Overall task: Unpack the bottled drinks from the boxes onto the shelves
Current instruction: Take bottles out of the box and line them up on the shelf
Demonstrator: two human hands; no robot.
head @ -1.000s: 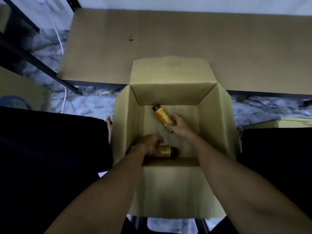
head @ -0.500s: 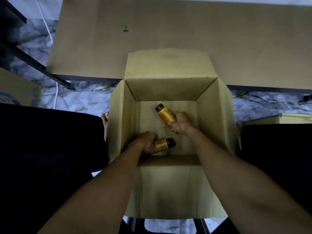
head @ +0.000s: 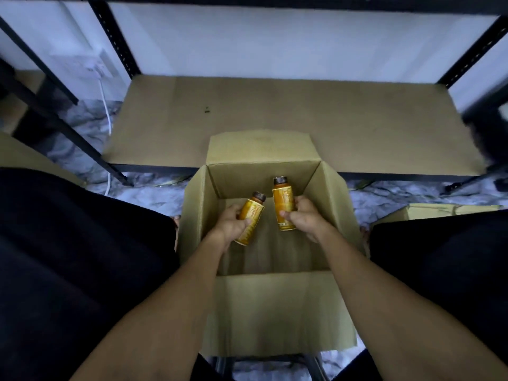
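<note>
Two hands inside the box, one bottle each. Left hand (head: 231,225) wrapped round the lower half of a yellow bottle (head: 254,213), fingers curled over the label, thumb on the near side. Tilted up and to the right, with the dark cap pointing away. Right hand (head: 303,218) gripping the second bottle (head: 283,204) much the same way, thumb across the front of the label. Pretty much upright, that one, cap toward the far wall of the box. Not touching each other, just side by side with a small gap.

Both held inside the open cardboard box (head: 200,210), between its walls. Hard to tell how far off the bottom. Flaps folded out, the far one lying over the front edge of the shelf (head: 275,114). Brown shelf board right behind the box, black metal posts (head: 115,37) at the back corners, white wall behind.

Marbled grey floor (head: 151,188) around the box, dark-clad knees (head: 82,243) on either side. White cable (head: 105,105) running down to the floor on the left. Corner of another cardboard box (head: 439,210) off to the right, and one more at the far left edge (head: 27,158).
</note>
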